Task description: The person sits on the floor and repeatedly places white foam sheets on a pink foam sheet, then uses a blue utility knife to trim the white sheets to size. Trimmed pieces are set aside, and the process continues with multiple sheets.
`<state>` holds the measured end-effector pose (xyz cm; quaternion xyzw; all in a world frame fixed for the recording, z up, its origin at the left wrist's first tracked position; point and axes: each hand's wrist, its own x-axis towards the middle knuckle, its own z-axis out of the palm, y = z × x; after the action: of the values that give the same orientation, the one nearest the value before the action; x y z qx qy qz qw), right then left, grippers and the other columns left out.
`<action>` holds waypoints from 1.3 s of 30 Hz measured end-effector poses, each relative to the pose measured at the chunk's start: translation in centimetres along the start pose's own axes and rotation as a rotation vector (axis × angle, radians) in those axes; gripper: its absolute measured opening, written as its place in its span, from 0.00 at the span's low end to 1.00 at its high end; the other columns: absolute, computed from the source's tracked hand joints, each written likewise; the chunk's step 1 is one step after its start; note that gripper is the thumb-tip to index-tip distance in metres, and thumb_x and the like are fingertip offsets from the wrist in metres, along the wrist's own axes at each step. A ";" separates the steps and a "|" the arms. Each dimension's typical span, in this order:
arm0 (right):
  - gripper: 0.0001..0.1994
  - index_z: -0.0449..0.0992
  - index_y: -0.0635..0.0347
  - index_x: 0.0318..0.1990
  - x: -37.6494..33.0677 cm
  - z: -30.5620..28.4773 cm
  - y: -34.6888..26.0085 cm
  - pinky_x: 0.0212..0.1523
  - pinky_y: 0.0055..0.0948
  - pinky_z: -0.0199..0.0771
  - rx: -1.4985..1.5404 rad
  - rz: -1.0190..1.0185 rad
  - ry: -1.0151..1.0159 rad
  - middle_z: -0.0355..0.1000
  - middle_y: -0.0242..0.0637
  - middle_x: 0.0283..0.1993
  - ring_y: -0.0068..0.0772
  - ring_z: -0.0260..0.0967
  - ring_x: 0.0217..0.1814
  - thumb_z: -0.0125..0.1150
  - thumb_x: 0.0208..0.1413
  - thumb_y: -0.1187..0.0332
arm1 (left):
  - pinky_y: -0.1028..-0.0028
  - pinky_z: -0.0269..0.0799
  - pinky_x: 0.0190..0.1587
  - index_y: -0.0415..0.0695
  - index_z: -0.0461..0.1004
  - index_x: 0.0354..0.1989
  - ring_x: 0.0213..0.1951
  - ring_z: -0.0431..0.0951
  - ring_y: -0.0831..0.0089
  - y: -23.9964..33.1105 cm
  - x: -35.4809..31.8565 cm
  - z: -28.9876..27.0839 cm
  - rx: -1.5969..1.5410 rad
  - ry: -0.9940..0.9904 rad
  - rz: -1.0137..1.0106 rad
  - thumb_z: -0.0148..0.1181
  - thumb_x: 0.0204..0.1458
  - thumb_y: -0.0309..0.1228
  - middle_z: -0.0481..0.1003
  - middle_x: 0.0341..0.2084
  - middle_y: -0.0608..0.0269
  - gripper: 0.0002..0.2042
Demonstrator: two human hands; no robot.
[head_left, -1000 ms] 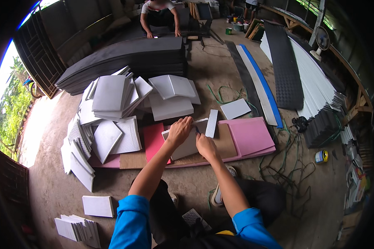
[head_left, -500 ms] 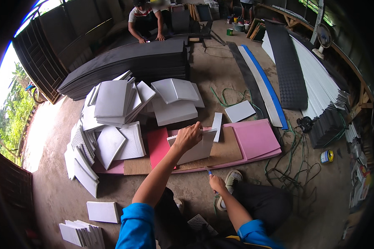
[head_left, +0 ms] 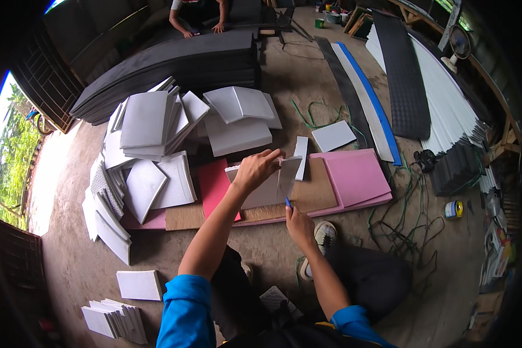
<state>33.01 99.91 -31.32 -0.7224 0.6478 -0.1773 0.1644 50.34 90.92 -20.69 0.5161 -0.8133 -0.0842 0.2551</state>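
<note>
My left hand [head_left: 260, 169] grips the top edge of a white foam sheet [head_left: 264, 194], which stands on edge on a brown board [head_left: 316, 191]. A narrow section at the sheet's right end sits at an angle to the rest. Closed around the handle of a blue cutter knife [head_left: 287, 202], my right hand [head_left: 300, 225] is just below that end. The blade is too small to make out. Beneath the brown board lie pink foam sheets [head_left: 359, 180], and a red sheet [head_left: 214, 182] is left of the upright one.
Loose white foam pieces [head_left: 148, 124] pile up at the left. Behind them is a stack of black sheets [head_left: 168, 64], where a co-worker's hands [head_left: 218, 26] rest. Tangled green cord [head_left: 409, 214] and a small can [head_left: 453, 209] lie on the floor at right.
My right hand has risen with the cutter knife, from below the board's front edge to the foam sheet's right end. That end now angles away from the rest. My left hand keeps its hold.
</note>
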 end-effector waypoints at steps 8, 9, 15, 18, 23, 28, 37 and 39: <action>0.17 0.73 0.60 0.34 -0.1 1.4 -0.3 0.21 0.43 0.71 -0.018 -0.048 0.165 0.69 0.46 0.15 0.49 0.71 0.20 0.43 0.60 0.56 | 0.61 0.72 0.31 0.51 0.67 0.42 0.32 0.76 0.55 0.7 0.2 0.6 0.020 0.053 -0.045 0.57 0.48 0.38 0.75 0.33 0.59 0.14; 0.17 0.73 0.60 0.33 0.0 1.7 -0.4 0.21 0.43 0.71 -0.029 -0.054 0.179 0.69 0.46 0.15 0.49 0.71 0.20 0.43 0.60 0.56 | 0.62 0.72 0.30 0.50 0.67 0.42 0.31 0.76 0.56 0.7 0.2 0.8 0.019 0.077 -0.033 0.58 0.47 0.38 0.75 0.31 0.60 0.15; 0.16 0.70 0.60 0.32 2.0 4.1 0.1 0.22 0.43 0.71 0.011 -0.071 0.117 0.69 0.48 0.17 0.52 0.71 0.21 0.44 0.60 0.57 | 0.65 0.71 0.30 0.46 0.70 0.34 0.29 0.76 0.60 0.2 0.3 1.4 0.030 0.109 -0.018 0.61 0.44 0.40 0.73 0.25 0.61 0.13; 0.18 0.70 0.60 0.34 2.4 6.3 0.6 0.26 0.47 0.71 0.057 0.008 -0.007 0.71 0.51 0.20 0.56 0.71 0.25 0.40 0.61 0.55 | 0.65 0.71 0.31 0.45 0.73 0.29 0.29 0.76 0.60 -0.2 0.5 1.6 0.084 0.063 -0.058 0.61 0.43 0.41 0.74 0.24 0.61 0.12; 0.18 0.68 0.59 0.36 1.7 10.6 3.2 0.27 0.49 0.71 0.028 0.112 -0.168 0.71 0.53 0.22 0.57 0.71 0.27 0.38 0.61 0.54 | 0.64 0.70 0.29 0.44 0.74 0.27 0.29 0.75 0.58 -0.2 1.0 2.2 0.066 0.113 -0.035 0.61 0.44 0.40 0.74 0.24 0.61 0.12; 0.17 0.67 0.57 0.36 0.9 11.5 3.9 0.25 0.44 0.74 -0.057 0.137 -0.209 0.73 0.46 0.21 0.51 0.74 0.25 0.39 0.61 0.53 | 0.63 0.71 0.29 0.44 0.74 0.27 0.28 0.75 0.58 0.4 0.7 2.5 0.052 0.085 -0.085 0.60 0.45 0.40 0.74 0.25 0.61 0.12; 0.20 0.70 0.58 0.40 -3.1 10.2 4.7 0.36 0.49 0.73 -0.051 0.210 -0.342 0.74 0.52 0.31 0.54 0.73 0.36 0.38 0.61 0.51 | 0.64 0.71 0.31 0.44 0.73 0.27 0.29 0.75 0.59 1.5 -0.7 3.0 0.103 0.143 -0.026 0.60 0.45 0.41 0.74 0.24 0.60 0.12; 0.21 0.71 0.58 0.40 -3.0 9.4 4.8 0.36 0.48 0.73 -0.088 0.187 -0.325 0.74 0.52 0.31 0.53 0.73 0.36 0.38 0.61 0.51 | 0.66 0.71 0.33 0.45 0.72 0.27 0.30 0.76 0.61 1.5 -0.8 3.0 0.129 0.188 0.034 0.60 0.44 0.42 0.74 0.24 0.61 0.13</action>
<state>32.92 102.44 -41.96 -0.6847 0.6841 -0.0136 0.2509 47.97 91.95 -22.94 0.5230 -0.7982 0.0213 0.2981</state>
